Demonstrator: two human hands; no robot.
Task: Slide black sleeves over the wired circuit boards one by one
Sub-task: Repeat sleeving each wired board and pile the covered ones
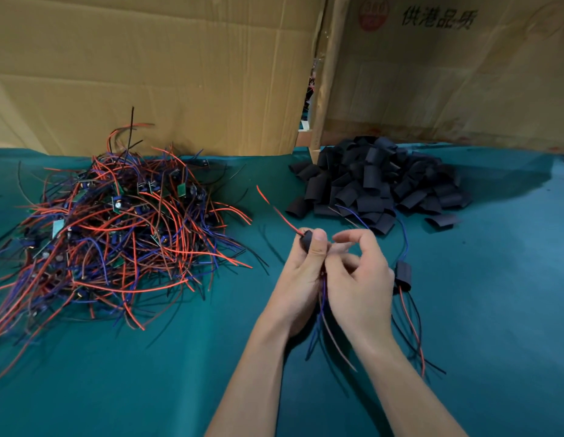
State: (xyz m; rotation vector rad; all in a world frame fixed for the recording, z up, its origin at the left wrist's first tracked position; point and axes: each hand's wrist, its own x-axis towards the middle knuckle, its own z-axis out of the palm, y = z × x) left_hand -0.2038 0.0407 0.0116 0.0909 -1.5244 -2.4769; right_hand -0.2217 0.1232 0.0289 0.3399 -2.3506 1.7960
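My left hand (pixel 304 272) grips a black sleeve (pixel 306 239) that sits over a wired board, thumb on top; a red wire (pixel 276 209) sticks out of it up and to the left. My right hand (pixel 359 272) is curled close against it, fingers at the wires below the sleeve, where blue and red leads (pixel 324 320) hang toward me. A finished sleeved board (pixel 403 275) with its wires lies just right of my right hand. A tangled heap of wired circuit boards (pixel 116 234) lies at the left. A pile of loose black sleeves (pixel 378 181) sits at the back right.
Everything rests on a teal cloth (pixel 495 310). Cardboard sheets (pixel 179 64) stand upright along the back, with a narrow gap between them behind the sleeve pile.
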